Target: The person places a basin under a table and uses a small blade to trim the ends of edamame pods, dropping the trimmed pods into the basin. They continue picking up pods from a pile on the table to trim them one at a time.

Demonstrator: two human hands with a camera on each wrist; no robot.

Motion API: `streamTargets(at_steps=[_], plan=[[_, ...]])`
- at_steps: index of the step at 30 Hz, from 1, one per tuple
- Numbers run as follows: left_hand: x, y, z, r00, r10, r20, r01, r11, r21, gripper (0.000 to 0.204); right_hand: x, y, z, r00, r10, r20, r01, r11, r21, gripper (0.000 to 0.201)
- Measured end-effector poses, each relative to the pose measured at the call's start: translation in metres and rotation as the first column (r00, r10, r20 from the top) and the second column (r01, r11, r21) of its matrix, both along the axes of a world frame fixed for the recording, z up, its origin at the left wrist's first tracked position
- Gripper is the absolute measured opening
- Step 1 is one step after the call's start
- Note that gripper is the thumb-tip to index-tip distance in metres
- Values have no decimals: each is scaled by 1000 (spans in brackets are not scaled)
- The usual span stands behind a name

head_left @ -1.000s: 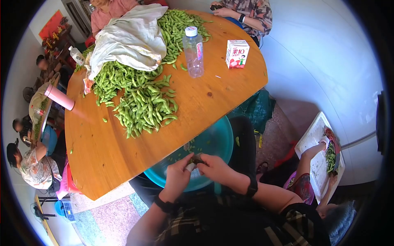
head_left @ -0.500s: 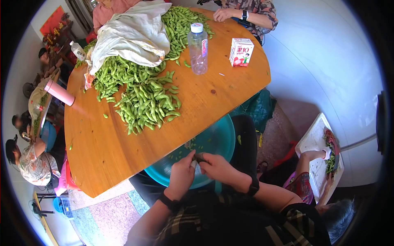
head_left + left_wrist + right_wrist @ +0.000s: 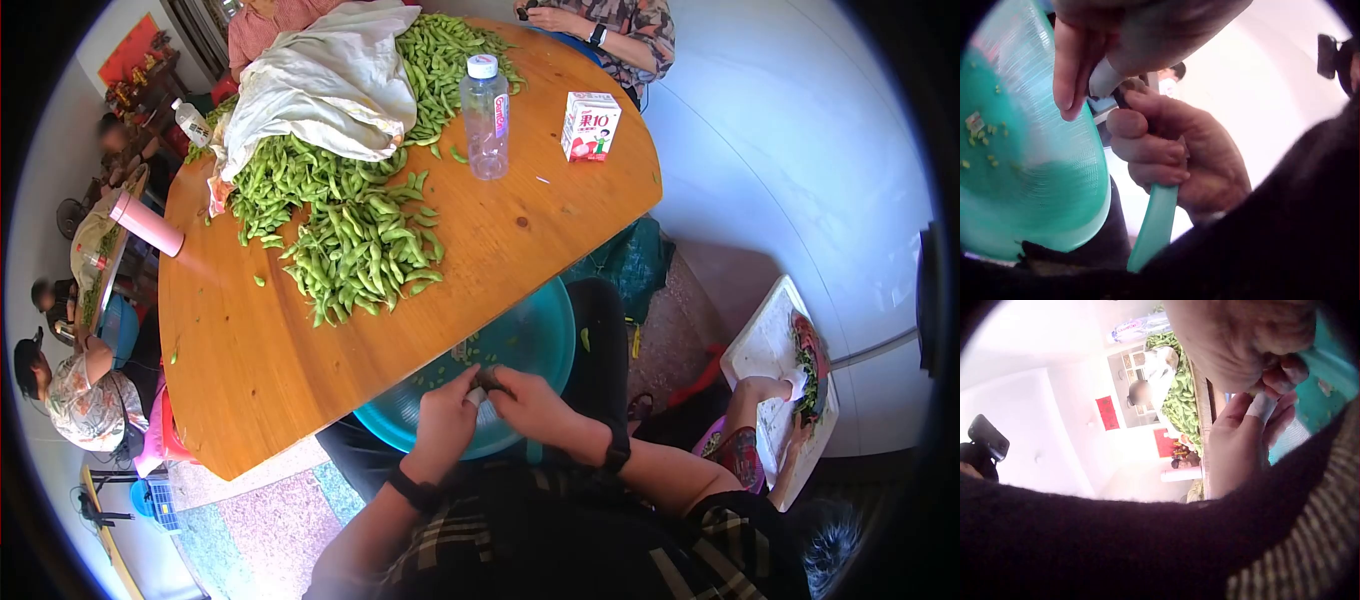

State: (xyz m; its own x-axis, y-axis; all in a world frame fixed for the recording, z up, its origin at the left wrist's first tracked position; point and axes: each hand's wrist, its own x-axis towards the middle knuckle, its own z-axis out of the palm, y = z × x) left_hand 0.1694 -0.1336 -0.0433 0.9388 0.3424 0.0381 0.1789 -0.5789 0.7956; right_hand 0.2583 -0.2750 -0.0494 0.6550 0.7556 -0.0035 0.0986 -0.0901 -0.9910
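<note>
My left hand (image 3: 445,414) and right hand (image 3: 537,408) meet over a teal basin (image 3: 405,430), fingertips close together. Between them is a small brownish piece (image 3: 1132,85), partly hidden by the fingers; its kind cannot be told. The left thumb wears a white wrap (image 3: 1105,79) and bears against this piece. In the left wrist view, my right fingers curl round a flat teal handle (image 3: 1157,219), which sticks out below the fist, while its thumb and forefinger lie at the brownish piece. Several pale green shelled beans (image 3: 986,141) lie in the basin.
A wooden table (image 3: 300,390) bears a heap of green bean pods (image 3: 360,255) under a white cloth (image 3: 320,85). A clear bottle (image 3: 487,125), a juice carton (image 3: 590,127) and a pink flask (image 3: 147,225) stand there too. Someone at right works over a white tray (image 3: 765,340).
My hands stay together above the basin with small finger movements. The person across the table has drawn their hands back from the table and holds a dark thing again.
</note>
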Motion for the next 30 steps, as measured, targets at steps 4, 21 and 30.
streamTargets(at_steps=[4,21,30], plan=[[-1,17,-14,993,-80,-82,33,885,-465,35,10,-5,5,974,45,-220,-75,989,-127,21],[-5,28,3,995,-13,-99,-71,609,-790,24,77,-76,20,799,-298,523,475,845,-246,20],[6,16,4,986,-154,-64,49,635,-771,33,43,-40,28,986,-90,141,123,960,-253,33]])
